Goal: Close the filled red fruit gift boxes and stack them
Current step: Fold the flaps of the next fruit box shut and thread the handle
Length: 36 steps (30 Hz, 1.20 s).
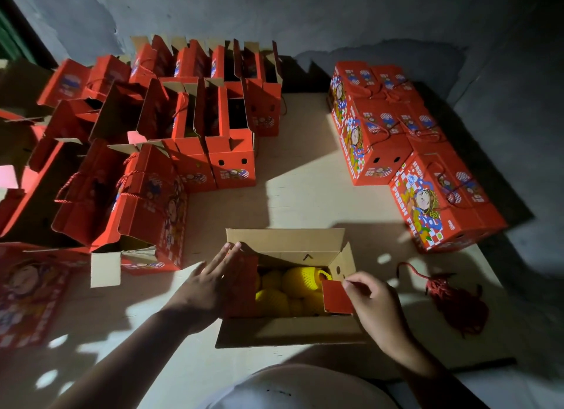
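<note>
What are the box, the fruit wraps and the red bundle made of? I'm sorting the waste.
Box: likely corrugated cardboard, raw brown inside, red printed flaps. Wraps: apparently yellow foam netting, with a mesh texture. Bundle: twisted red cord, probably synthetic or cotton.

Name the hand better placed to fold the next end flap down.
Right hand: its fingers already pinch the right end flap above the fruit. The left hand lies flat on the left flap.

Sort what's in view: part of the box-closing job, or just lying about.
Job:
open box of yellow netted fruit
left hand pressing its left flap
right hand pinching its right flap
open boxes
closed boxes

Lying about:
red cord bundle
</note>
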Tool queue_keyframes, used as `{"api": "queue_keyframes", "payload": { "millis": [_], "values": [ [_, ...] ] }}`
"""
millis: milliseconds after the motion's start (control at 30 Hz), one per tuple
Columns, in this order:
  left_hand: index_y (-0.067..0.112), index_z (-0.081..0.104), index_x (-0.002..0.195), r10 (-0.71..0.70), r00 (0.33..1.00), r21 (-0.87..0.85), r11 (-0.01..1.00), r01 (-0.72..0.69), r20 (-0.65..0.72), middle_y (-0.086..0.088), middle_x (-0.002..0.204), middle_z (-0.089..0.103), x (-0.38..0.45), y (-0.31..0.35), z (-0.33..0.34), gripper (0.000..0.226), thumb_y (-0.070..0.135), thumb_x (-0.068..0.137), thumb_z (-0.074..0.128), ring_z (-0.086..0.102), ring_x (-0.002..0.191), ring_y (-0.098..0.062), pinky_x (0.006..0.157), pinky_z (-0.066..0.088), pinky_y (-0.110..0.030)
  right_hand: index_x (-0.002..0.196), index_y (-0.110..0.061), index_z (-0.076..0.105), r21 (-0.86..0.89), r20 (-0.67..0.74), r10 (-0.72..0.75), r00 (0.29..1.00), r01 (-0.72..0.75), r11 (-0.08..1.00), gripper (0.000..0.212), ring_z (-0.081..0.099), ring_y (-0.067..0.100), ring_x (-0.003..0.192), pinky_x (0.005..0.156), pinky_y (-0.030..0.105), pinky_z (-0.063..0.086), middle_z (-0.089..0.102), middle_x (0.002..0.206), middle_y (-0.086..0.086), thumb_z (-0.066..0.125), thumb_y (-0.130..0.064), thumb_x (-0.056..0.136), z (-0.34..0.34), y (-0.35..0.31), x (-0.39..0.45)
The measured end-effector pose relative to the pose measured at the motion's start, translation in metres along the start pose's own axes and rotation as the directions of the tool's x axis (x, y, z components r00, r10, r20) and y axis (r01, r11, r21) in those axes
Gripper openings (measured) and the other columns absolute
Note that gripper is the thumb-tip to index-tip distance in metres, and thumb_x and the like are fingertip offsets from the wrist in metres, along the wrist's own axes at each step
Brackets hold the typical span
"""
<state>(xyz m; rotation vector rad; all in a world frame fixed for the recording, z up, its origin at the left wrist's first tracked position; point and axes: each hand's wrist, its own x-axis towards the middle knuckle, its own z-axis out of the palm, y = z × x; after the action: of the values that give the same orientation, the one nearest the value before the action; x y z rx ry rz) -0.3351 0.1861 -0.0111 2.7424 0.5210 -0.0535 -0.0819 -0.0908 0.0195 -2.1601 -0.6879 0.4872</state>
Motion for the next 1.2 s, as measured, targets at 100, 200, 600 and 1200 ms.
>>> {"api": "queue_keyframes", "payload": {
  "millis": [100,200,600,1200],
  "values": [
    [0.037,-0.009,0.166,0.008,1.0,-0.001,1.0,-0.008,0.019,0.018,0.172,-0.019,0.003,-0.002,0.003,0.067,0.057,0.107,0.017,-0.016,0.159,-0.009,0.126,0.03,-0.047,0.099,-0.028,0.066,-0.087,-0.068,0.005,0.998,-0.011,0.996,0.007,0.063,0.003,0.099,0.077,0.023,0.052,0.067,0.102,-0.014,0.072,-0.03,0.097,-0.01,0.008,-0.001],
    [0.035,-0.003,0.167,0.006,0.999,0.006,1.0,-0.006,0.041,0.015,0.173,-0.016,0.005,-0.004,0.005,0.067,0.059,0.106,0.009,-0.014,0.16,-0.012,0.126,0.03,-0.048,0.099,-0.025,0.064,-0.097,-0.015,-0.118,0.993,0.116,0.988,0.013,0.057,0.0,0.118,0.078,0.014,0.055,0.061,0.116,-0.014,0.076,-0.02,0.094,-0.01,0.016,0.0],
    [0.038,0.0,0.167,0.037,0.999,-0.008,0.999,-0.037,-0.029,0.018,0.174,-0.01,-0.01,-0.007,0.011,0.079,0.015,0.106,0.045,-0.01,0.16,-0.006,0.128,0.025,-0.039,0.155,-0.024,0.049,-0.3,0.482,-0.228,0.846,0.404,0.864,0.079,0.03,0.006,0.154,0.124,0.018,0.022,0.04,0.163,-0.007,0.039,0.017,0.088,-0.012,0.035,0.022],
    [0.033,0.029,0.163,-0.095,0.995,-0.168,0.982,0.088,-0.035,0.027,0.171,-0.011,-0.043,-0.003,0.014,0.065,0.011,0.105,0.049,0.002,0.16,-0.004,0.124,0.033,-0.036,0.14,-0.033,0.058,-0.104,0.239,-0.191,0.952,0.221,0.97,0.055,0.064,-0.001,0.116,0.099,0.033,0.054,0.067,0.129,-0.017,0.077,-0.043,0.089,-0.004,0.033,0.021]
  ]
}}
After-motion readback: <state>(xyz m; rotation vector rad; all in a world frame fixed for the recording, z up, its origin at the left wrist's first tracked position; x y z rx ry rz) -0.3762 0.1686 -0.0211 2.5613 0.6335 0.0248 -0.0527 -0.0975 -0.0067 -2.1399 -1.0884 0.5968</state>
